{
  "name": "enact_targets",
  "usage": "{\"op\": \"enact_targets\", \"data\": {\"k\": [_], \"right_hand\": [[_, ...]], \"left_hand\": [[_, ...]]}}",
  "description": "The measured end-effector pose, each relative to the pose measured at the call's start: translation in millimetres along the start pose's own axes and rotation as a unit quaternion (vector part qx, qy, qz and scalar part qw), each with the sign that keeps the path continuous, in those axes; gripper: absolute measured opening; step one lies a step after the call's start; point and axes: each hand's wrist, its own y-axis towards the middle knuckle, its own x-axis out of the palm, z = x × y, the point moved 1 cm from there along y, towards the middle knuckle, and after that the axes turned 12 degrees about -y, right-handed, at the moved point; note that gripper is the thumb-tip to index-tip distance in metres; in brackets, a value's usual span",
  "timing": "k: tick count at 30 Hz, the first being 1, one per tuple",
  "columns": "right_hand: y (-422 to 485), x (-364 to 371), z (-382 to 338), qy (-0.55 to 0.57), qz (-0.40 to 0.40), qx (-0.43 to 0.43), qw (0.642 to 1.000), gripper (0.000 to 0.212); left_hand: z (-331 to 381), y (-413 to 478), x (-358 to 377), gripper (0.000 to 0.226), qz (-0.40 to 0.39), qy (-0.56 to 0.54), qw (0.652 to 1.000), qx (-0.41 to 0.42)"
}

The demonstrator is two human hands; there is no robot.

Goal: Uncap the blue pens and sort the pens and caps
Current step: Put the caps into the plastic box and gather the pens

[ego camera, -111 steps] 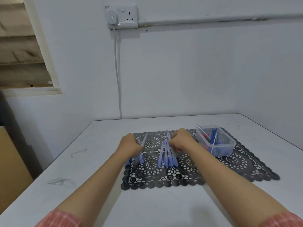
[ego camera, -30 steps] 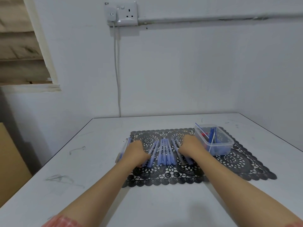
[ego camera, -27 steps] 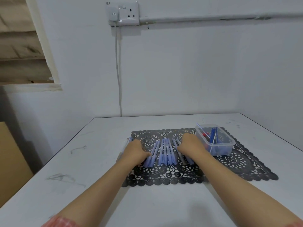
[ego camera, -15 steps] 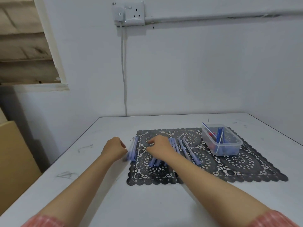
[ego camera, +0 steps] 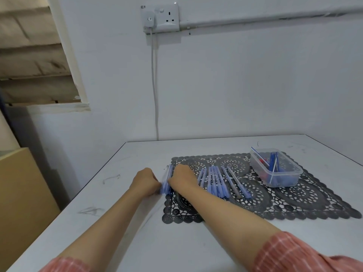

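Left hand and right hand curled side by side (knuckles up)

A: We see pale blue pens on a black lace-patterned mat.
B: And we see pink checked sleeves, a white table, blue and red in the clear box.

No legible text, labels, brands or numbers; pens too blurred to read

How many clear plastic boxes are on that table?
1. The clear plastic box sits on the far right part of the black lace mat, with pens inside. No other shows.
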Motion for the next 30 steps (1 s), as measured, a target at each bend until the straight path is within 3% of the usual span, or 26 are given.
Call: {"op": "enact_targets", "data": {"k": [10, 14, 15, 17, 22, 23, 30], "right_hand": [[-0.9, 1.5, -4.2, -0.037, 0.002, -0.012, 0.999, 0.022], [-1.6, -5.5, -3.0, -0.030, -0.025, -0.007, 0.999, 0.011], [-1.6, -8.7, -1.1, -0.026, -0.036, 0.001, 0.999, 0.021], [0.7, -16.5, 6.3, 0.007, -0.033, 0.015, 0.999, 0.032], [3.9, -51.7, 41.0, 0.095, 0.001, 0.047, 0.994, 0.005], [5.0, -57.7, 50.4, 0.108, 0.010, 0.053, 0.993, 0.012], [-6.4, -88.4, 115.4, -0.033, 0.051, 0.091, 0.994, 0.015]], "left_hand": [[1.5, 2.0, 4.4, 0.005, 0.007, 0.005, 1.000, -0.006], [3.8, -3.0, 3.7, 0.011, 0.020, 0.002, 1.000, -0.007], [4.6, -5.9, 3.7, 0.013, 0.023, -0.005, 1.000, -0.007], [4.6, -10.4, 2.8, 0.013, 0.042, -0.026, 0.999, -0.007], [8.7, -14.4, 0.0, 0.016, 0.105, -0.110, 0.988, 0.012], [13.3, -15.8, 0.6, 0.014, 0.107, -0.124, 0.986, 0.021], [55.0, -28.7, 22.9, 0.012, 0.012, -0.113, 0.993, 0.023]]}}
